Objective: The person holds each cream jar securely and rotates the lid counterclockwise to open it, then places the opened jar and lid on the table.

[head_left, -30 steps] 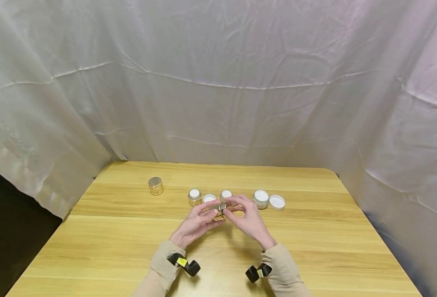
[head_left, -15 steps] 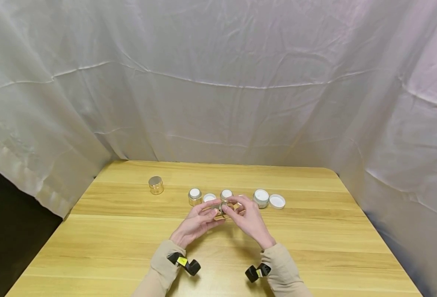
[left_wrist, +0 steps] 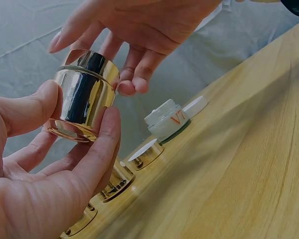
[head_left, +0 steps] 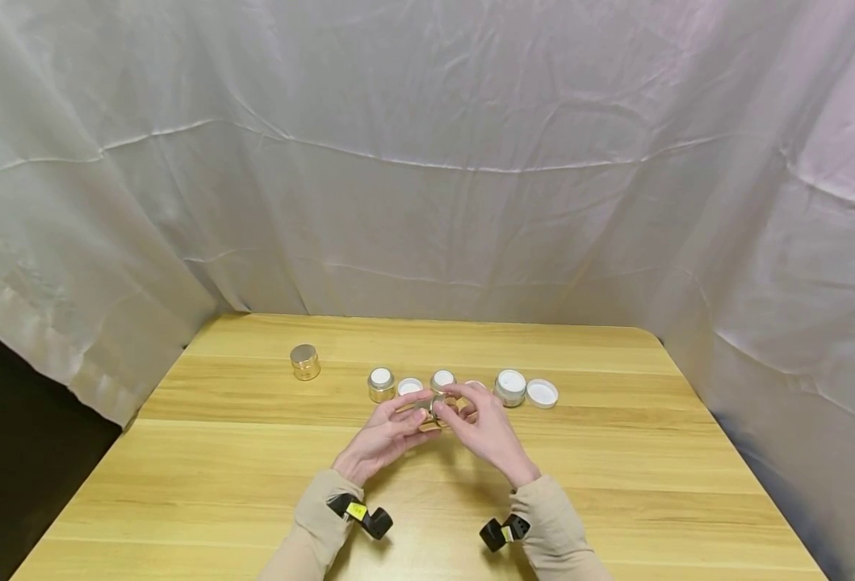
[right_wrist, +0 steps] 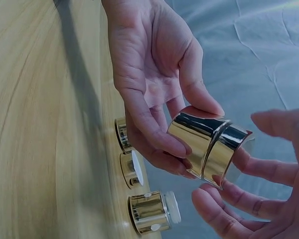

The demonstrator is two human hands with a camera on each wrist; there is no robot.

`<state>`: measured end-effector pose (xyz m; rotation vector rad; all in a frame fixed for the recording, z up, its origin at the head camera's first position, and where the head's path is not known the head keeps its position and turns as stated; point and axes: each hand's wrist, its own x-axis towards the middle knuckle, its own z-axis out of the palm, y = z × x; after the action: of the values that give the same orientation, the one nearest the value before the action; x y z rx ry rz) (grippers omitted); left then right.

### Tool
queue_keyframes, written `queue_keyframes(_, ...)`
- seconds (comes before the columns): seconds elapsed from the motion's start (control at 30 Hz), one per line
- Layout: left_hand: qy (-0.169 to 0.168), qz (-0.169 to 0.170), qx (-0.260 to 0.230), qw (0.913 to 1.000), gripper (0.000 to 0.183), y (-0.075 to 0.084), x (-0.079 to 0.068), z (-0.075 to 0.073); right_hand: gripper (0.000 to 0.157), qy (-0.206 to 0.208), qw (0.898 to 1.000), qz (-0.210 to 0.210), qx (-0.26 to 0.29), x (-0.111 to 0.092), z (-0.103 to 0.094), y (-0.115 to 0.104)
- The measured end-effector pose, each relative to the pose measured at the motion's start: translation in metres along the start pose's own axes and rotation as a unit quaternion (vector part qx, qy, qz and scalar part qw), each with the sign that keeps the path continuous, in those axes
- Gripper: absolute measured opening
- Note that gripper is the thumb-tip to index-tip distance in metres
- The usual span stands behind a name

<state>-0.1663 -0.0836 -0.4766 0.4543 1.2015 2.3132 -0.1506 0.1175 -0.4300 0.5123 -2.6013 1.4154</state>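
Note:
A shiny gold jar point(left_wrist: 84, 94) with a seam round its side is held up over the table. My left hand point(head_left: 386, 440) holds the longer part of it between thumb and fingers, as the left wrist view shows. My right hand point(head_left: 491, 428) has curled fingers point(right_wrist: 244, 199) at the jar's other end, with its thumb a little off the surface in the wrist views. Behind the hands stand two uncapped gold jars, a left one point(head_left: 381, 387) and a middle one point(head_left: 443, 381). Beside them lie a gold cap point(head_left: 410, 388) and another gold cap point(left_wrist: 146, 153), white insides up.
A clear-walled jar point(head_left: 510, 390) with red lettering stands uncapped on the right, its white lid point(head_left: 542, 394) lying beside it. A capped gold jar point(head_left: 304, 363) stands at the back left of the wooden table point(head_left: 253, 484). Pale curtains point(head_left: 427, 218) hang round the table.
The fingers and thumb of my right hand have shifted slightly at the end of the gold jar. My left hand keeps its place, and the jars on the table have not moved.

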Motion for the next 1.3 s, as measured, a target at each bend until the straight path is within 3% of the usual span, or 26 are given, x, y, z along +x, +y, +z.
queue_keyframes(0.2, 0.010, -0.008, 0.009, 0.9999, 0.042, 0.001, 0.000, 0.000, 0.032, -0.001, 1.000, 0.005, -0.002, 0.000, -0.001, 0.000)
queue_keyframes(0.43, 0.013, -0.010, 0.013, 0.9998, 0.044, 0.001, 0.000, 0.000, 0.032, -0.016, 0.999, -0.041, 0.007, 0.001, -0.004, 0.002)
queue_keyframes(0.63, 0.012, -0.012, 0.000, 0.9999, 0.041, 0.001, 0.000, -0.001, 0.032, -0.019, 0.998, -0.056, 0.033, 0.002, -0.005, 0.006)
queue_keyframes(0.87, 0.028, -0.017, -0.015, 0.9993, 0.045, 0.001, 0.001, 0.000, 0.031, -0.008, 0.998, -0.033, 0.055, 0.003, -0.007, 0.012)
queue_keyframes(1.1, 0.023, -0.007, -0.045, 0.9987, 0.032, 0.002, 0.000, 0.000, 0.033, 0.002, 0.997, -0.012, 0.077, 0.004, -0.009, 0.015)
queue_keyframes(1.3, 0.028, -0.003, -0.028, 0.9992, 0.037, 0.001, 0.000, -0.002, 0.033, -0.008, 0.992, 0.000, 0.127, 0.005, -0.014, 0.019)
